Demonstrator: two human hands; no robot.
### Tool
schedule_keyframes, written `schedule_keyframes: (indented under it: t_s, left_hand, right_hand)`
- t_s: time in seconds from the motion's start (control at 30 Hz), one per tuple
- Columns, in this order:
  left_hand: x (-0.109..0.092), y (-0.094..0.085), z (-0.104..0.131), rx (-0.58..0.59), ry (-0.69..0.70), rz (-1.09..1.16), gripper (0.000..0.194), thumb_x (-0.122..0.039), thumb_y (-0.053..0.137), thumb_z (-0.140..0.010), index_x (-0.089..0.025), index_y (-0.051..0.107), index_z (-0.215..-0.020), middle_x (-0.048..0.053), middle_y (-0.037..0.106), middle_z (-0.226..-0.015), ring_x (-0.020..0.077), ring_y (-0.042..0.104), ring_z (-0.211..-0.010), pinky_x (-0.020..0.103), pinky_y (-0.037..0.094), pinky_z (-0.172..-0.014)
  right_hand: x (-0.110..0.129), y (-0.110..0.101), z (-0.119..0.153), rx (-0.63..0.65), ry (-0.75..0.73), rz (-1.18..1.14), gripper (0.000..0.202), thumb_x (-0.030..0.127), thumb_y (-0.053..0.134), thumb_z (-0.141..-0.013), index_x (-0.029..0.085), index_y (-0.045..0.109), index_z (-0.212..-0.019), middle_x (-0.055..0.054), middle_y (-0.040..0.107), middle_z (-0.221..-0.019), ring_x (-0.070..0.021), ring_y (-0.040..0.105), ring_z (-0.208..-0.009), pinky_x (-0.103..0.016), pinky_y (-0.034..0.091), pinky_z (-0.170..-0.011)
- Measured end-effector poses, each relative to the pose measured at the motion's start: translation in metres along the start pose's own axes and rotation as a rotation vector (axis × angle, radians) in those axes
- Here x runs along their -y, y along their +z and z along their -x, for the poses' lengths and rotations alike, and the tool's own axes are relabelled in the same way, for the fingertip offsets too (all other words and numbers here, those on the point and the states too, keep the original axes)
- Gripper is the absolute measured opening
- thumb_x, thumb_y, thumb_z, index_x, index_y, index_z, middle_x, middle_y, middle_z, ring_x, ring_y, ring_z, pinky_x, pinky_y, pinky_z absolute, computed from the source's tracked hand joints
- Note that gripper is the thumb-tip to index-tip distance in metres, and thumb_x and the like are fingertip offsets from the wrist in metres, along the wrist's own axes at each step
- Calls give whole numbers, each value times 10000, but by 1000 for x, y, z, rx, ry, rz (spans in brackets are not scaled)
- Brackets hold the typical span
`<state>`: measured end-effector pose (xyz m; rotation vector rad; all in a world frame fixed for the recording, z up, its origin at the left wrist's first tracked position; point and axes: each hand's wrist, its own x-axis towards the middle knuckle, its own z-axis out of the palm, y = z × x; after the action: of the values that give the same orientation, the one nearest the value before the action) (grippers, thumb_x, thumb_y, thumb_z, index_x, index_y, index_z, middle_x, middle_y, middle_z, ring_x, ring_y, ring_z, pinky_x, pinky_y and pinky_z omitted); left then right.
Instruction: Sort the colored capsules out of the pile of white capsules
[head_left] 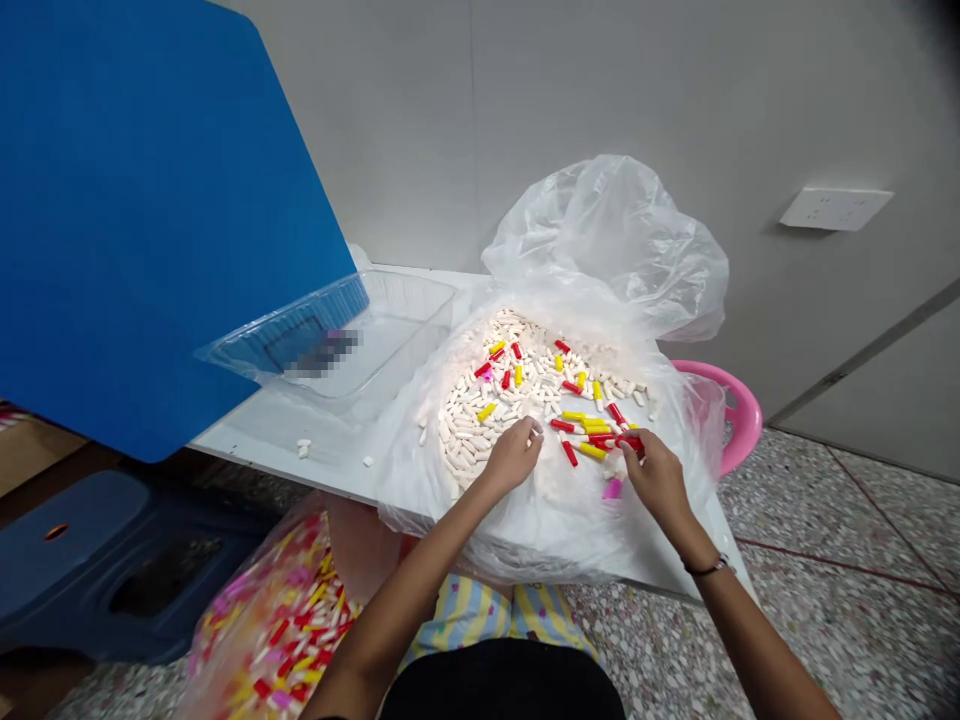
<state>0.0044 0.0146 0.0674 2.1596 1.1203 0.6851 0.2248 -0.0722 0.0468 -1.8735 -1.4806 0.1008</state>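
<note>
Many small white plastic-looking sticks [469, 435] lie heaped on a clear plastic bag [555, 530] spread over the table. Red and yellow capped pieces [595, 427] are scattered among them, thickest near my right hand [656, 478]. That hand pinches a red piece [632, 441] between thumb and fingers. My left hand [516, 454] is curled at the front edge of the white heap, fingertips together; whatever may be in them is too small to make out. A magenta piece [613, 489] lies just left of my right hand.
A clear plastic tray [405, 365] stands left on the white table [262, 440], near a blue board [150, 220]. A bag of coloured pieces [300, 620] sits below, beside a dark blue stool [67, 560]. A pink rim [739, 410] shows right of the table.
</note>
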Motion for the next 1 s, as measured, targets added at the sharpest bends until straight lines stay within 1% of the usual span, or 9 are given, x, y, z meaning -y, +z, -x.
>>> schedule_keyframes:
  t_s: [0.07, 0.17, 0.27, 0.43, 0.57, 0.67, 0.8, 0.9, 1.0]
  left_hand:
    - [9, -1, -3, -14, 11, -42, 123, -197, 392, -858, -197, 515, -859, 29, 575, -872, 163, 546, -827, 278, 421, -750]
    - [20, -8, -5, -74, 20, -126, 122, -186, 414, -847, -192, 532, -879, 47, 562, -916, 183, 527, -904, 302, 420, -819]
    - [32, -21, -5, -137, -27, -246, 130, -175, 436, -838, -191, 548, -901, 62, 549, -960, 207, 499, -980, 334, 399, -880]
    - [52, -39, 1, -139, -133, -421, 161, -211, 445, -851, -195, 558, -965, 72, 540, -1024, 221, 483, -1010, 345, 392, -865]
    - [61, -35, 13, -136, -130, -568, 238, -236, 470, -845, -190, 538, -1069, 84, 513, -1144, 235, 461, -1052, 353, 383, -841]
    - [63, -28, 17, -159, -89, -639, 268, -235, 447, -857, -177, 528, -1107, 90, 501, -1192, 244, 449, -1062, 373, 368, -858]
    - [66, -25, 18, -164, -96, -642, 274, -243, 441, -864, -185, 535, -1116, 92, 502, -1186, 240, 452, -1052, 373, 360, -855]
    - [67, -26, 18, -152, -102, -636, 259, -228, 435, -865, -196, 556, -1092, 90, 504, -1167, 237, 450, -1055, 371, 353, -857]
    - [64, -27, 15, -133, -115, -612, 295, -243, 446, -867, -229, 548, -1143, 88, 491, -1171, 243, 442, -1066, 380, 347, -856]
  right_hand:
    - [-13, -2, -13, 29, -42, 136, 224, 318, 453, -846, 165, 585, -941, -95, 647, -891, -231, 568, -810, -319, 409, -703]
    - [-21, 5, -40, 68, -86, 246, 226, 312, 464, -841, 157, 622, -883, -99, 655, -872, -244, 552, -870, -323, 402, -748]
    - [-22, 21, -73, 120, -34, 297, 235, 270, 438, -849, 146, 637, -860, -98, 663, -887, -226, 558, -876, -303, 397, -763]
    - [-22, 50, -120, 204, -15, 344, 304, 120, 407, -820, 85, 609, -1045, -141, 651, -1020, -215, 565, -929, -280, 382, -757]
    - [-14, 70, -145, 294, -123, 354, 377, 17, 430, -771, 150, 613, -1073, -108, 627, -1098, -198, 529, -1012, -248, 356, -750]
    - [-10, 81, -157, 344, -154, 360, 314, 15, 453, -763, 156, 635, -976, -102, 633, -1054, -188, 549, -945, -241, 346, -696]
    - [-10, 86, -161, 347, -102, 347, 179, 58, 490, -757, 128, 619, -858, -121, 643, -932, -187, 576, -818, -246, 340, -630]
    - [-12, 82, -155, 309, -57, 288, 169, 98, 489, -768, 121, 592, -899, -127, 649, -876, -202, 588, -783, -259, 360, -613]
    - [-6, 72, -145, 236, -17, 198, 257, 181, 418, -833, 117, 533, -1054, -107, 655, -856, -189, 605, -753, -267, 412, -613]
